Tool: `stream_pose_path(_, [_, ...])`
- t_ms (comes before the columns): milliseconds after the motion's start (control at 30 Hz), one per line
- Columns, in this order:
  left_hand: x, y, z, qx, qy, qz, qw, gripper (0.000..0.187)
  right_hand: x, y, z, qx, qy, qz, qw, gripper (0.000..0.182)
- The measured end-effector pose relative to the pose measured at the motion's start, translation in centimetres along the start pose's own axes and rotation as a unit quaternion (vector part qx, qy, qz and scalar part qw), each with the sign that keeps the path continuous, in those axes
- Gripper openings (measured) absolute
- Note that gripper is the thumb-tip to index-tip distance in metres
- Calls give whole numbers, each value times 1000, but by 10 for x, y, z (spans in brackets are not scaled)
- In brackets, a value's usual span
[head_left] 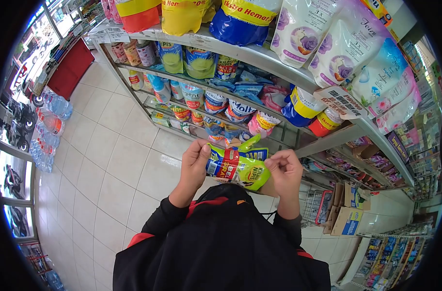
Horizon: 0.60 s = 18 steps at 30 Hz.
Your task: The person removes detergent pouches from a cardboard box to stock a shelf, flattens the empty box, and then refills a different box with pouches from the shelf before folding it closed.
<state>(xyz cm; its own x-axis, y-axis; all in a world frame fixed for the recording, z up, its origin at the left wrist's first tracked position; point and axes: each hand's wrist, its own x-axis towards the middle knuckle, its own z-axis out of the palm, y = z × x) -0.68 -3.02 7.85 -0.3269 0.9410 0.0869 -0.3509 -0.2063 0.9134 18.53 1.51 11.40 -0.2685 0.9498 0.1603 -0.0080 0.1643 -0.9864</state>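
A green refill pouch (238,167) with blue and red print is held level in front of my chest. My left hand (194,162) grips its left end and my right hand (285,170) pinches its right end. Black sleeves with red trim cover both arms. The pouch sits just below a metal shelf rack (260,56) full of similar pouches.
The rack's shelves carry yellow, blue, white and pink pouches (337,46). Cardboard boxes (347,213) and a wire basket (315,206) lie on the floor at right. Water bottles (49,121) stand by the window at left. White floor tiles (109,165) stretch to the left.
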Motion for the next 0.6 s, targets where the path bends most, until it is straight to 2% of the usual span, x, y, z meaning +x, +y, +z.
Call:
stream_pose_path(100, [2,6,3,-37,-5,-17,999,17,8,3,-3,32,36,-41,998,14])
stream_pose_path(167, [4,8,-1,-86,2,-31,996,17,12,9,-13,56,66,-26,996,27])
stream_pose_path(200, [5,10,-2,-85,2,-28,996,17,13,8,-13,57,64,-29,996,27])
stream_pose_path(267, [5,13,-6,-179,12,-64,982,17,10,7,-13,79,37,-79,993,64])
stream_pose_path(300, [4,14,-8,-209,-13,-73,975,17,6,12,-13,67,-54,-38,996,102])
stream_pose_path(333, [3,14,-7,-208,-13,-73,975,17,3,15,-9,67,-55,-38,996,102])
stream_pose_path(400, [1,15,-1,-238,15,-124,963,18,-3,18,7,126,-113,-48,984,120])
stream_pose_path(433, [0,14,3,-237,16,-123,964,18,-6,22,2,146,-158,1,976,125])
stream_pose_path(533, [-1,10,6,-226,62,-163,958,19,-9,4,3,227,-167,25,959,125])
stream_pose_path(600, [0,-2,0,-222,58,-136,964,19,-10,2,2,210,-174,-9,962,122])
